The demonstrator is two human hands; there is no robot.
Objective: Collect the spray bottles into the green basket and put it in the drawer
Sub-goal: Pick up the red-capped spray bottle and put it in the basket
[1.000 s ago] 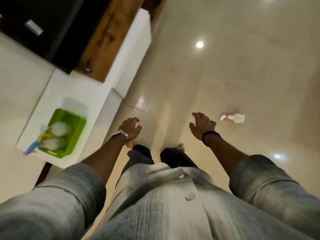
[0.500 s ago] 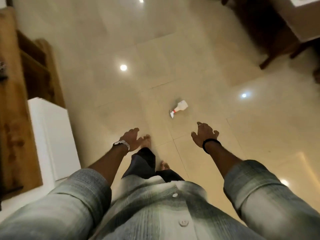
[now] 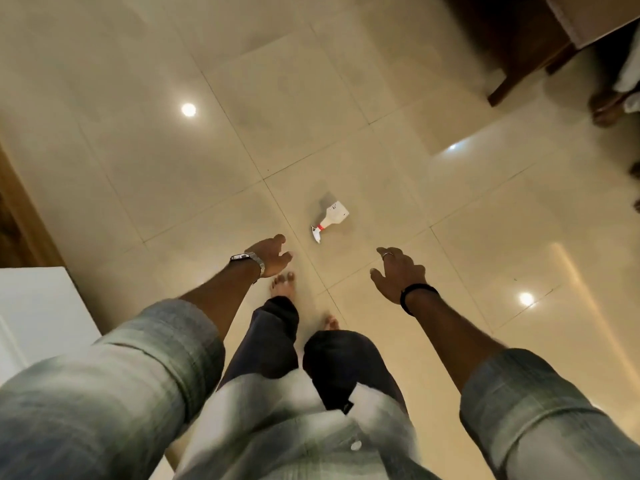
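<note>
A white spray bottle (image 3: 331,218) with a red collar lies on its side on the glossy tiled floor, nozzle pointing toward me. My left hand (image 3: 272,256), with a watch on the wrist, hangs open and empty to the bottle's lower left. My right hand (image 3: 398,271), wearing a ring and a black wristband, is open and empty to the bottle's lower right. Neither hand touches the bottle. The green basket is out of view.
A white cabinet top (image 3: 38,317) shows at the lower left, with wooden furniture (image 3: 14,209) behind it. A dark wooden furniture leg (image 3: 512,74) stands at the top right. Another person's foot (image 3: 606,105) is at the far right. My bare feet stand just below the bottle.
The view has swung away from the white cabinet and green basket toward the floor. The bottle now lies straight ahead and nearer to my hands, which stay empty.
</note>
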